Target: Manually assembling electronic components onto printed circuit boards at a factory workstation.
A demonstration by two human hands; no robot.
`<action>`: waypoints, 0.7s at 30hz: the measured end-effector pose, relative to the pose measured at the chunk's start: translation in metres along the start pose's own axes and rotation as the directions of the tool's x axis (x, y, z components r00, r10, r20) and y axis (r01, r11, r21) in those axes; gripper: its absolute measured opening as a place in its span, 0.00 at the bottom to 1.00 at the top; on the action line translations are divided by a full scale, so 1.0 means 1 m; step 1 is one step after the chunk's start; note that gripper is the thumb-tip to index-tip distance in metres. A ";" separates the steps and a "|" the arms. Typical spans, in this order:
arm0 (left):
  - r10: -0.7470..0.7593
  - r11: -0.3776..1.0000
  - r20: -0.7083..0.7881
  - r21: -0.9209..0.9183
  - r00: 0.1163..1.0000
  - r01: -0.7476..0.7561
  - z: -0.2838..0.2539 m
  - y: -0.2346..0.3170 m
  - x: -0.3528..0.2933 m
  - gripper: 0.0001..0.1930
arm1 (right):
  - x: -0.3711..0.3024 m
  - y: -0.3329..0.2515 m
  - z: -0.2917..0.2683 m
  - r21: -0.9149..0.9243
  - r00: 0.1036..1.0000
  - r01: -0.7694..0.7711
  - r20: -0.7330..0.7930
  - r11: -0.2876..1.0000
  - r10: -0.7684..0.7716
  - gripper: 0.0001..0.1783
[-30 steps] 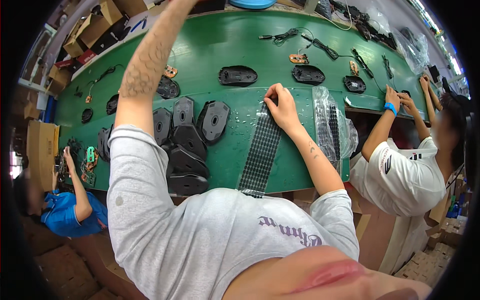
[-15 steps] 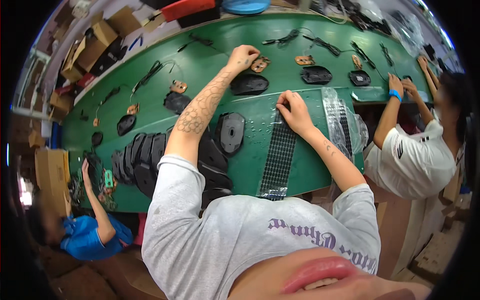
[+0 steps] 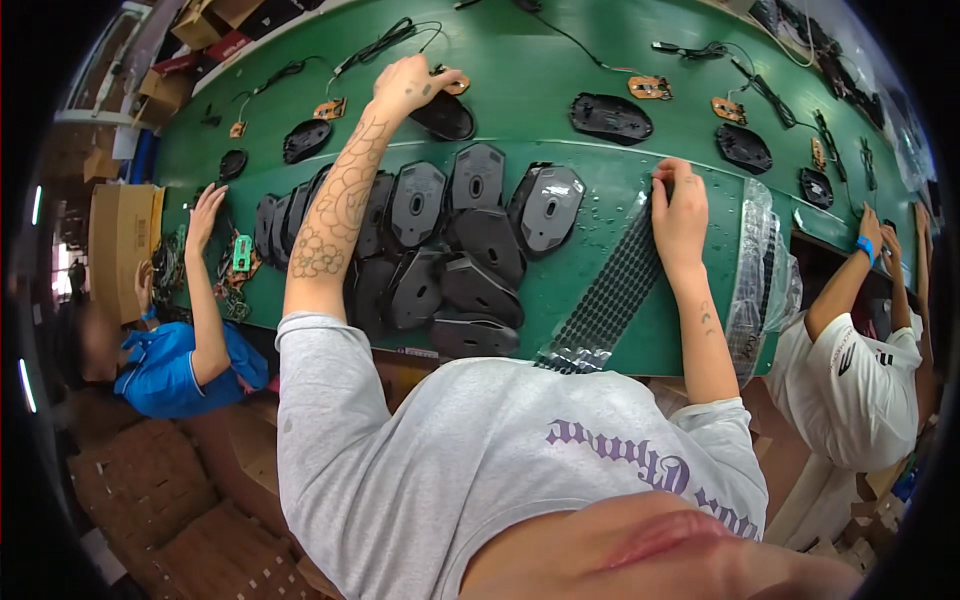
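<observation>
My left hand (image 3: 408,88) reaches far over the green table, fingers bent together at a small orange circuit board (image 3: 456,83). Whether the fingertips pinch something there is hidden. Just below the board lies a black oval mouse shell (image 3: 443,117). My right hand (image 3: 683,208) is closed at the upper end of a clear sheet with rows of small black pads (image 3: 612,285), which slants toward me. Between my arms lie several dark mouse shells (image 3: 478,178), some piled. One greyish mouse shell (image 3: 548,208) sits left of the sheet.
Along the far side run more orange boards (image 3: 650,88) with black cables (image 3: 700,48) and open shells (image 3: 612,118). Plastic-wrapped sheets (image 3: 752,275) lie at right. A person in blue (image 3: 190,370) works at left, another in white (image 3: 850,390) at right. Cartons (image 3: 122,245) stand far left.
My view has swung to the right. My left hand has shifted left, from one orange board to the neighbouring one. My right hand stays at the sheet's upper end.
</observation>
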State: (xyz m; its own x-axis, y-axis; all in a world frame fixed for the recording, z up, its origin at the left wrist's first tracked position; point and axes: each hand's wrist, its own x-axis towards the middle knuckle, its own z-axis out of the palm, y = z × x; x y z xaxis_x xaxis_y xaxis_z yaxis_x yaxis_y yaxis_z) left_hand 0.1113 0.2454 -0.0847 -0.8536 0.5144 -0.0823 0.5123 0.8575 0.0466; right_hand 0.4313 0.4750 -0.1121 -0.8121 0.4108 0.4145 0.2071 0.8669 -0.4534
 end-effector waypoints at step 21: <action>0.090 0.188 -0.086 -0.977 0.992 -0.101 -0.026 0.083 -0.139 0.19 | 0.002 0.007 0.003 0.224 0.969 -0.244 0.021 0.944 0.245 0.14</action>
State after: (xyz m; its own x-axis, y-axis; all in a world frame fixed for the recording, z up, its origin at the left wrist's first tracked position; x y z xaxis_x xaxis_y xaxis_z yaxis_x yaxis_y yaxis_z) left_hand 0.2699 0.2449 -0.0430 -0.8090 0.5877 0.0079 0.0903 0.1110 0.9897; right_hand 0.4300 0.4810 -0.1167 -0.7479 0.6048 0.2737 0.2713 0.6548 -0.7054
